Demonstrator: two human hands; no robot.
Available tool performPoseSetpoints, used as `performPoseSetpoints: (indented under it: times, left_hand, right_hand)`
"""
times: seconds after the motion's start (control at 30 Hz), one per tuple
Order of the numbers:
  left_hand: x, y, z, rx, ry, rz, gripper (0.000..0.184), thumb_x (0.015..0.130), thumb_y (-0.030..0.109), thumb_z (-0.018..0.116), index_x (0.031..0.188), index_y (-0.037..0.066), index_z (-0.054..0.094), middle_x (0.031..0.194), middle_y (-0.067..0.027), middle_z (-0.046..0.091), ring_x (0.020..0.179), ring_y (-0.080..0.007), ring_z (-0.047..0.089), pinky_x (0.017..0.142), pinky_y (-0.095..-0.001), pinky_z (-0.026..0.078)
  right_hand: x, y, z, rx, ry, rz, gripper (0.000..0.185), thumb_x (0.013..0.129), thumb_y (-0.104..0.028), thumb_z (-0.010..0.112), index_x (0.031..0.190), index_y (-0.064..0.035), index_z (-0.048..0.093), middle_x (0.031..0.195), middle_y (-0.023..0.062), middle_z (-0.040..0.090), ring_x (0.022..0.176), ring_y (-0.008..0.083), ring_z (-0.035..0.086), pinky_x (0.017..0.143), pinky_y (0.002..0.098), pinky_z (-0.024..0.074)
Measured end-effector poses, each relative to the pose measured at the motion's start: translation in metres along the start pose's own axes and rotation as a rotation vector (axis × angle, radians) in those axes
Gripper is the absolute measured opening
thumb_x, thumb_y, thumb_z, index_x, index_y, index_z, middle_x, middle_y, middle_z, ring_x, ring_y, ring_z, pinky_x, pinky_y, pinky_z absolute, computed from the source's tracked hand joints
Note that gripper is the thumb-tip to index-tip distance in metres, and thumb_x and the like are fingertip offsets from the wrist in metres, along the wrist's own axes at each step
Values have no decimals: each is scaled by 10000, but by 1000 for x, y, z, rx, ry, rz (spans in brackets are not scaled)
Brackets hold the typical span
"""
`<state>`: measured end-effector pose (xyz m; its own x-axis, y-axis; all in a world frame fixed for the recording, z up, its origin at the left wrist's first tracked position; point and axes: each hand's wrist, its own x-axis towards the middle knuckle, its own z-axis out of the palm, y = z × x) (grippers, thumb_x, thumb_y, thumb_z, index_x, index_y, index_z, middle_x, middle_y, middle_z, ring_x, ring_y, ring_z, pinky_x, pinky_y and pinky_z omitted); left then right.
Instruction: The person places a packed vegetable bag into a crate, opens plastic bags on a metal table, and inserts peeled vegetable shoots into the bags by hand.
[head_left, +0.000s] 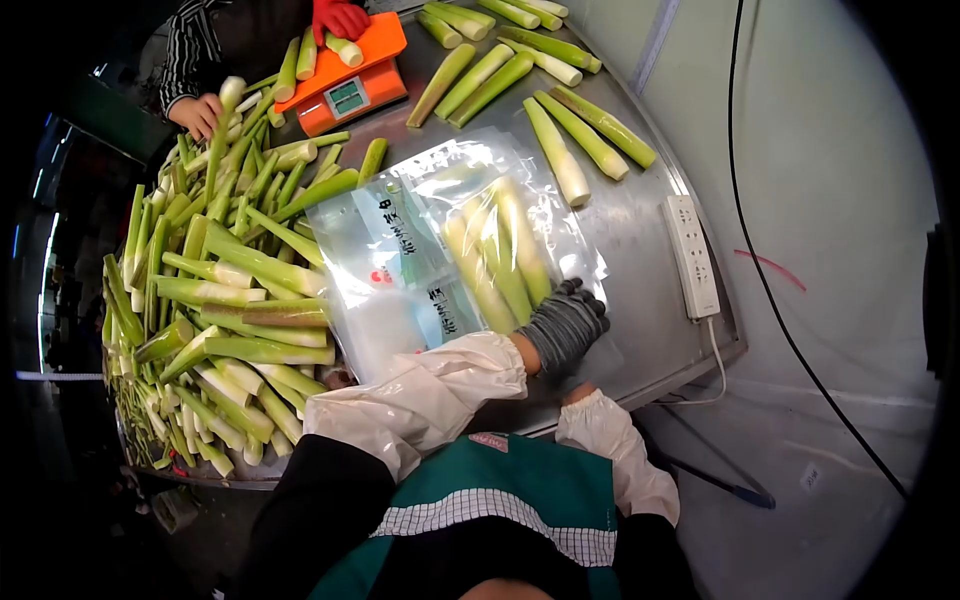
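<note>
A clear plastic bag (470, 270) with several peeled green-white stalks (500, 255) inside lies on top of other printed bags (400, 240). My left hand (567, 325), in a grey glove, reaches across from the left, its fingers curled at the bag's lower right end, closed on the plastic. Just below it, my right hand (577, 390) is mostly covered by the left one. Only its wrist and a bit of glove show, so its fingers are hidden.
A large heap of stalks (250, 330) covers the left side. An orange scale (350, 90) holds stalks at the back, where a person's red-gloved hand (340, 18) and bare hand (196, 115) are. More stalks (480, 85) lie behind; a power strip (690, 255) is at the right edge.
</note>
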<state>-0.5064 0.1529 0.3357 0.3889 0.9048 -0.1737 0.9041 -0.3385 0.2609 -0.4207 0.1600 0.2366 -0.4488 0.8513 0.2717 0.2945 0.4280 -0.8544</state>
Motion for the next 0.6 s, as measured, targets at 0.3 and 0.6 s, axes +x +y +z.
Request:
performPoseSetpoints:
  times: [0.3, 0.6]
  left_hand:
    - [-103, -19, 51, -450, 900, -566, 437, 682, 93, 647, 1066, 57, 442, 1041, -158, 457, 863, -281, 516, 695, -333, 458]
    - [-110, 2, 50, -2016, -118, -1073, 366, 826, 330, 511, 999, 14, 447, 757, -141, 572, 600, -256, 602, 522, -323, 509]
  right_hand:
    - [-18, -14, -29, -393, -99, -102, 621, 717, -158, 613, 1237, 0, 311, 1300, 190, 281, 1167, 333, 319, 965, 386, 289]
    - [-82, -45, -105, 618, 52, 941, 247, 801, -202, 561, 947, -4, 547, 958, 131, 559, 856, 216, 566, 644, 320, 480]
